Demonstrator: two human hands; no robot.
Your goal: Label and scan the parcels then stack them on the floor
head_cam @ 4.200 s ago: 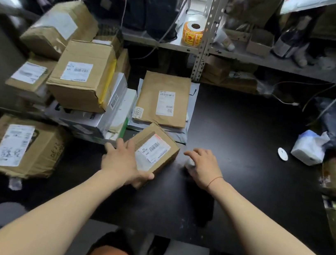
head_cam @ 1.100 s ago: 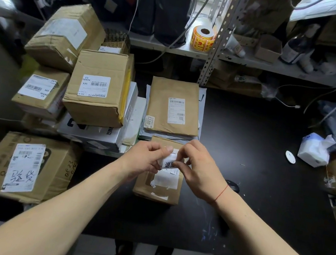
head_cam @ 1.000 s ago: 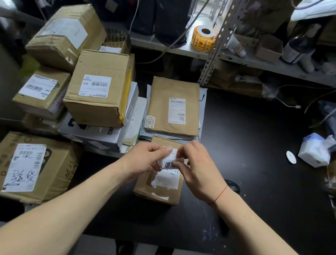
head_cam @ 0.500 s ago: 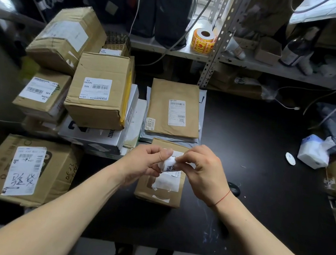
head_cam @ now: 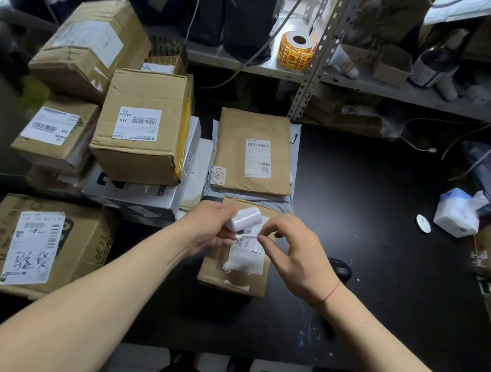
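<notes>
Matt brown cardboard wraps the small parcel (head_cam: 233, 275) at centre frame, and its white paper label (head_cam: 245, 258) is wrinkled. Just above it is a smooth, faintly glossy white label roll (head_cam: 244, 219). The table (head_cam: 370, 250) is matt black, scuffed white near lower centre. Beyond lies a smooth kraft-paper envelope (head_cam: 253, 152). Shiny tape bands the box (head_cam: 91, 41) at upper left. The perforated shelf post (head_cam: 319, 54) is dull grey metal.

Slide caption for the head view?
Left hand holds small white label roll; right hand pinches white sticker above brown cardboard parcel.
</notes>
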